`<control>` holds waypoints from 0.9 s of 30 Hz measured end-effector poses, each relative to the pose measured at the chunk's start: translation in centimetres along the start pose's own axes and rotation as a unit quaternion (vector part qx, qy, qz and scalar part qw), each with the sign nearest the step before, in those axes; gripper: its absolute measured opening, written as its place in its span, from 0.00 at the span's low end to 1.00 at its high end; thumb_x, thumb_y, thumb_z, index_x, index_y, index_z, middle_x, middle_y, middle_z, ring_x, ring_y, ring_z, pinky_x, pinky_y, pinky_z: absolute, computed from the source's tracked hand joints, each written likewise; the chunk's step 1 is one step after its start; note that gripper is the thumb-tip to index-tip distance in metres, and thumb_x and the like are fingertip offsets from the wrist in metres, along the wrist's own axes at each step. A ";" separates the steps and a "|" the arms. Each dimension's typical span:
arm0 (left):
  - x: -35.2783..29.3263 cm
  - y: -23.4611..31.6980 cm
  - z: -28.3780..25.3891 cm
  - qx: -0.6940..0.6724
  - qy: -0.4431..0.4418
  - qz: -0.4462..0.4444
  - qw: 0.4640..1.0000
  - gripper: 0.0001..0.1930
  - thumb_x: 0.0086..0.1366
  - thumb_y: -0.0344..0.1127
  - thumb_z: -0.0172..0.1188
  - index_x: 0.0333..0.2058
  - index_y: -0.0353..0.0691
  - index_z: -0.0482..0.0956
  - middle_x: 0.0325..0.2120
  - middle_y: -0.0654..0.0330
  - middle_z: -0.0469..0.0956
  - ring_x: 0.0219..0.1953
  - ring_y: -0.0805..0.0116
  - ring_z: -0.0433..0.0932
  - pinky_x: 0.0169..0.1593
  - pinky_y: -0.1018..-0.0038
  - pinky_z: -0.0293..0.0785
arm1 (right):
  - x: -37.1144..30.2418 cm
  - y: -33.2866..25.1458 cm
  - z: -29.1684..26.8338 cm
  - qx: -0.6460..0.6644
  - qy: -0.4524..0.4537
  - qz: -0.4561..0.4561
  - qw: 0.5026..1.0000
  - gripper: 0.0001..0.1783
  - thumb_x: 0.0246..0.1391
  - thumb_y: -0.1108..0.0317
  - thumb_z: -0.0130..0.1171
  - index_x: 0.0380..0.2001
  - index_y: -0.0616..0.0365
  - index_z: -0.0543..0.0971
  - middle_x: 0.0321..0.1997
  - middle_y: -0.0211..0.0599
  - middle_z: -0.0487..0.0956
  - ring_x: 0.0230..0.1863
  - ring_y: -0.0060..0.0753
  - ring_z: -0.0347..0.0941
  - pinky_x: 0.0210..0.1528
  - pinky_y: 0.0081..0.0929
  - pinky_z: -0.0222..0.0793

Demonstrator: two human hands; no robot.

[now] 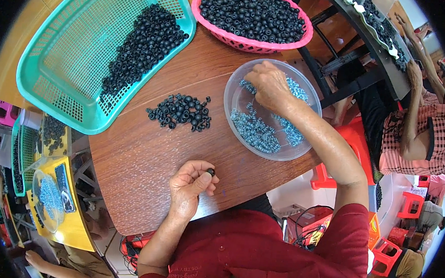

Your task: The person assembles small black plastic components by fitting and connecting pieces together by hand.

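Observation:
My left hand is closed near the front edge of the brown table, pinching a small round black part between thumb and forefinger. My right hand reaches into a clear round plastic bowl, its fingers curled down among small silvery-blue coil springs. Whether a spring is between its fingertips is hidden. On the tabletop, beyond my left hand and left of the bowl, lies a loose pile of black round parts with holes in them.
A green mesh basket with a heap of black parts stands at the far left. Behind the bowl sits a full pink basket. Other people work at a dark table on the right and a yellow table on the left.

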State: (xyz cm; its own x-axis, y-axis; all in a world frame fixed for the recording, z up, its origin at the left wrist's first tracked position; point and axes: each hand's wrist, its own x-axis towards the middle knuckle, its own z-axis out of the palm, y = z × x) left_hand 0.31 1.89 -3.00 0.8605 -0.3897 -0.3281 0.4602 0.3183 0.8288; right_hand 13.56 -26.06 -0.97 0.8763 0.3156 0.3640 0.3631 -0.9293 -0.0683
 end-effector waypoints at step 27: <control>-0.1 0.1 0.4 0.004 0.016 0.011 1.000 0.08 0.61 0.25 0.56 0.39 0.30 0.74 0.27 0.53 0.78 0.23 0.72 0.75 0.25 0.79 0.72 | -5.6 -2.4 -2.3 0.004 -0.078 -0.023 0.997 0.06 0.31 0.79 0.57 0.20 0.61 0.77 0.27 0.43 0.75 0.35 0.45 0.70 0.38 0.38 0.68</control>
State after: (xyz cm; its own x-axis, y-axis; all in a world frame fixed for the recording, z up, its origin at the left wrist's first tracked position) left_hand 0.15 1.65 -2.72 0.8765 -0.3556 -0.3244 0.4401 0.3192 0.8393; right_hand 7.06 -26.00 -0.73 0.8973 0.3840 0.2176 0.4056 -0.9119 -0.0632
